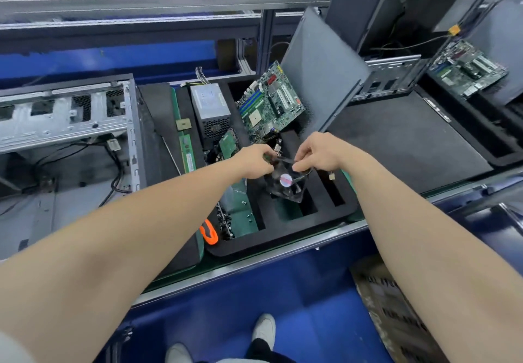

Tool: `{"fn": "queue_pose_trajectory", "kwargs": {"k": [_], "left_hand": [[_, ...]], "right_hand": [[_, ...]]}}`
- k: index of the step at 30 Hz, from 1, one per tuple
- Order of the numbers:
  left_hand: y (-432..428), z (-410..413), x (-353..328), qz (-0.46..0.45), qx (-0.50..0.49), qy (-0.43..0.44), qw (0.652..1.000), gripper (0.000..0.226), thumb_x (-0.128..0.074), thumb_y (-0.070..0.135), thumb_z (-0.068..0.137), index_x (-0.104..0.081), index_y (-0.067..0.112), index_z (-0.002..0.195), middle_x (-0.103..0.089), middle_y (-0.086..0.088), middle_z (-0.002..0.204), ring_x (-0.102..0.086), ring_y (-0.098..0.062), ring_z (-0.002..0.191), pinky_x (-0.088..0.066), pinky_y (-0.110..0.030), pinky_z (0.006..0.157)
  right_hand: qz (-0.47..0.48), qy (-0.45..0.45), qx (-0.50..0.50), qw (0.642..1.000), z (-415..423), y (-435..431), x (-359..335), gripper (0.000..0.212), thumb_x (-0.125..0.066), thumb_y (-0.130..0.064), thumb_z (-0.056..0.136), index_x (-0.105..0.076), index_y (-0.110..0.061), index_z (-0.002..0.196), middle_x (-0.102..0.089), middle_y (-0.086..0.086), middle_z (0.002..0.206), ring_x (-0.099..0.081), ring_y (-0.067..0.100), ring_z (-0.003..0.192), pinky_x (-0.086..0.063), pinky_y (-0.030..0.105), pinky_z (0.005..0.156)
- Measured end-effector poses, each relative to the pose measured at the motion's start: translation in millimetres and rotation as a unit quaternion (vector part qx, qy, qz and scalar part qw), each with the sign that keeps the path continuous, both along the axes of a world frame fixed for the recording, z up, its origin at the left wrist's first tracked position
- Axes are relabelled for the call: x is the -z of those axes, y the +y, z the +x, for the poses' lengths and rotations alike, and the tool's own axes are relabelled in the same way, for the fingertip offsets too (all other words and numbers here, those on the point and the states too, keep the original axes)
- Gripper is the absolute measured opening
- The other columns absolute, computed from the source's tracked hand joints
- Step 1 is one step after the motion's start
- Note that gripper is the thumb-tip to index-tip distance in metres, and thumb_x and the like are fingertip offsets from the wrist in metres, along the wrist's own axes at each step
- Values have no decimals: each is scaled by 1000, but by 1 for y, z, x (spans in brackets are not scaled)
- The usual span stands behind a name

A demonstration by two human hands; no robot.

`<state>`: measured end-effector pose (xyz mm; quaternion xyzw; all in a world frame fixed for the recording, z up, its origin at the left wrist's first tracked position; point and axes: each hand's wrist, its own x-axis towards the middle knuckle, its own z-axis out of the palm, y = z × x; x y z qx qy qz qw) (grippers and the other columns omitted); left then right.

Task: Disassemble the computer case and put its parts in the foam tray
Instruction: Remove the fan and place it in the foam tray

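1. Case fan (pixel 286 185), black with a pink hub sticker, hangs tilted over a slot of the foam tray (pixel 283 239).
2. Left hand (pixel 254 161) and right hand (pixel 317 153) pinch its upper edge, fingers curled tight.
3. Motherboard (pixel 271 99) and power supply (pixel 209 107) sit in the tray's far compartments.
4. Open computer case (pixel 70 116) lies just left of the tray.
5. Grey side panel (pixel 322 73) leans behind the motherboard.

two hands: left hand (pixel 253 161), right hand (pixel 318 151). two open computer cases: silver-framed case (pixel 70 116), dark upright case (pixel 396 3). two motherboards: near motherboard (pixel 270 102), far motherboard (pixel 467 71). two foam trays: near foam tray (pixel 283 245), far foam tray (pixel 505 161). two shoes: left shoe (pixel 177 352), right shoe (pixel 266 331). one fan (pixel 285 183), one power supply (pixel 210 107), one side panel (pixel 322 71), one memory stick (pixel 187 150), one orange-handled tool (pixel 209 231).
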<state>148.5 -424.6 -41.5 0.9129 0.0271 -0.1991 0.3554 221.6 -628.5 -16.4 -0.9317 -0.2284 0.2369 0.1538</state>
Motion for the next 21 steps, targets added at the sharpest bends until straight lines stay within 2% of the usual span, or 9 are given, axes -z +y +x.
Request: {"fn": "queue_pose_trajectory", "kwargs": {"k": [3,6,8,11,13,15,17,19,21], "left_hand": [[-10,1,6,32,58,-17,998,44,-68,28,96,-56,25,138,-63,-3,114,-60,-25,105,-41,-29,81],[-16,0,12,44,69,-43,996,39,-67,27,98,-56,25,136,-63,-4,111,-57,-26,99,-41,-31,81],[-20,2,17,42,59,-69,995,32,-63,21,101,-60,22,133,-66,-8,113,-59,-27,102,-43,-32,83],[-29,3,20,47,60,-94,993,28,-61,14,101,-64,19,129,-62,-3,108,-56,-23,102,-39,-28,83],[-34,5,21,53,62,-95,992,27,-62,12,100,-65,17,127,-64,-4,110,-58,-23,104,-41,-28,84],[-37,8,18,71,67,-89,991,26,-62,13,99,-66,16,124,-68,-6,113,-59,-25,107,-46,-32,89],[-36,11,13,80,69,-76,992,25,-64,14,95,-66,16,121,-68,-3,107,-64,-24,102,-50,-33,86],[-32,12,8,66,71,-46,994,22,-69,14,90,-65,17,111,-68,1,93,-73,-22,84,-55,-33,76],[-30,13,5,85,96,-30,991,24,-75,14,84,-61,18,103,-67,5,79,-73,-20,76,-51,-31,69]], "right_hand": [[-68,-17,-43,997,-2,3,2,14,-84,-35,88,-80,-26,98,-76,-7,86,-69,18,81,-56,33,80],[-87,-4,-43,995,1,0,2,14,-83,-38,88,-79,-25,94,-80,1,85,-76,26,79,-63,36,79],[-102,17,-47,994,2,-2,2,14,-82,-39,86,-78,-26,89,-79,0,74,-79,24,75,-64,35,76],[-127,23,-50,990,2,-3,5,11,-79,-34,83,-79,-24,86,-76,-2,63,-78,19,67,-63,30,69],[-134,14,-47,990,1,-4,9,10,-79,-29,83,-79,-22,90,-77,-1,65,-74,14,54,-63,29,67],[-135,-11,-45,990,1,-5,14,14,-79,-25,82,-77,-21,95,-79,2,78,-68,12,47,-64,32,70],[-130,-28,-44,990,0,-4,16,17,-80,-21,81,-74,-22,97,-78,3,91,-72,19,63,-64,35,73],[-129,-36,-49,990,1,-3,15,21,-83,-20,80,-73,-25,98,-76,2,98,-73,25,83,-62,35,78],[-137,-27,-57,989,2,0,14,24,-86,-22,78,-72,-26,96,-76,2,97,-73,25,81,-63,38,80]]}}
